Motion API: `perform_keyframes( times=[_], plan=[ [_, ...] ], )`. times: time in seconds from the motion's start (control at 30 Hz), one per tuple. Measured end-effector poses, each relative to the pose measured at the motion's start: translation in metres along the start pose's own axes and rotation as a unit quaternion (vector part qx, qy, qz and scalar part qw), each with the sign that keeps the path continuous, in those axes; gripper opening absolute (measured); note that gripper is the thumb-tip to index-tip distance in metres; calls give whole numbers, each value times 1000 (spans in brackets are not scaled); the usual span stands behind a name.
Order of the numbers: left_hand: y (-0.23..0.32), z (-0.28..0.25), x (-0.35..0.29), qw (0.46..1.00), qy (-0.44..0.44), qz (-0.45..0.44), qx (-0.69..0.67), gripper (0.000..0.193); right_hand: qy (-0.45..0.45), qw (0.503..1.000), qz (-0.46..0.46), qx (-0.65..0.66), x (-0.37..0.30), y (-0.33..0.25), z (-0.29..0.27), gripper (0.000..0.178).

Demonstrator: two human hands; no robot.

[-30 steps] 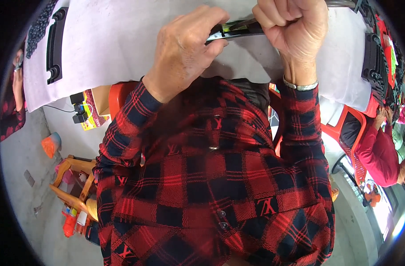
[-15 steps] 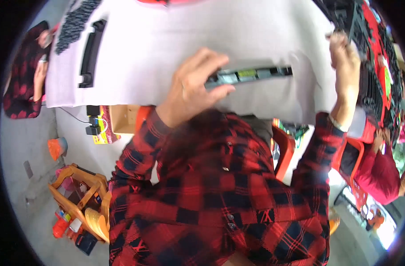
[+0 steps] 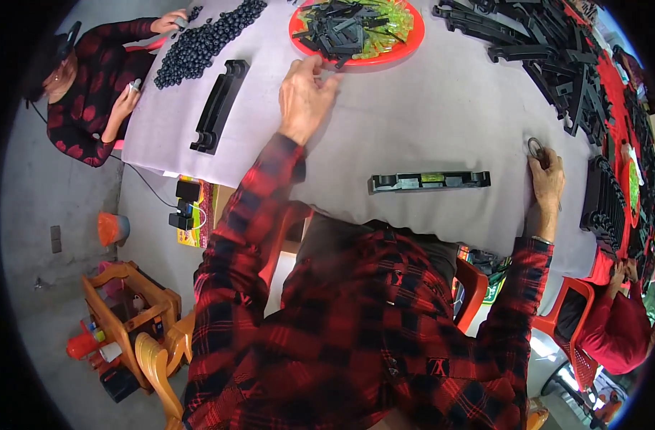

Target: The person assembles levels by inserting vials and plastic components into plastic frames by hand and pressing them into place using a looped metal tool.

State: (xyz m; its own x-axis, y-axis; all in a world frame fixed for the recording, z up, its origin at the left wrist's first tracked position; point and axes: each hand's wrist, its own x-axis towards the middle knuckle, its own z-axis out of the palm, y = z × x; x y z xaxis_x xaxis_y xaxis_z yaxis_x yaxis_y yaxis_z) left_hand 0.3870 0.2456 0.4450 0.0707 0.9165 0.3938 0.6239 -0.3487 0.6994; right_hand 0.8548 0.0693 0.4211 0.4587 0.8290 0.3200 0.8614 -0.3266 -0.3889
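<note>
My left hand (image 3: 306, 100) is at the near edge of a red plate (image 3: 417, 34), fingers apart, with nothing visible in them. Small black strips (image 3: 338, 32) and yellow-green vials (image 3: 395, 25) fill the plate. A black spirit level (image 3: 431, 180) with a yellow-green vial lies on the cloth close to my body, untouched by either hand. To its right, my right hand (image 3: 548, 179) is closed on a dark ring-handled tool (image 3: 534, 147); the rest of the tool is mostly hidden by the fingers.
A second black level body (image 3: 220, 107) lies at the left, near a heap of round black pieces (image 3: 206, 46). Many black level bodies (image 3: 550, 54) are piled at the far right. Another person (image 3: 91, 93) sits at the left table edge, handling small pieces.
My left hand has let go of the spirit level and reached forward to the red plate. The level now lies on the cloth. My view has shifted, showing more of the far table.
</note>
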Motion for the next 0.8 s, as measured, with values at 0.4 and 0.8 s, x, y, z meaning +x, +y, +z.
perform_keyframes(
  times=[0.4, 0.8],
  plan=[
    [0, 23, 24, 925, -39, -258, -275, 32, 19, 999, 38, -3, -4, -5, 5, 43],
    [-9, -9, 2, 840, -148, -341, -395, 22, 5, 1000, 25, 14, -8, -15, -2, 46]
  ],
)
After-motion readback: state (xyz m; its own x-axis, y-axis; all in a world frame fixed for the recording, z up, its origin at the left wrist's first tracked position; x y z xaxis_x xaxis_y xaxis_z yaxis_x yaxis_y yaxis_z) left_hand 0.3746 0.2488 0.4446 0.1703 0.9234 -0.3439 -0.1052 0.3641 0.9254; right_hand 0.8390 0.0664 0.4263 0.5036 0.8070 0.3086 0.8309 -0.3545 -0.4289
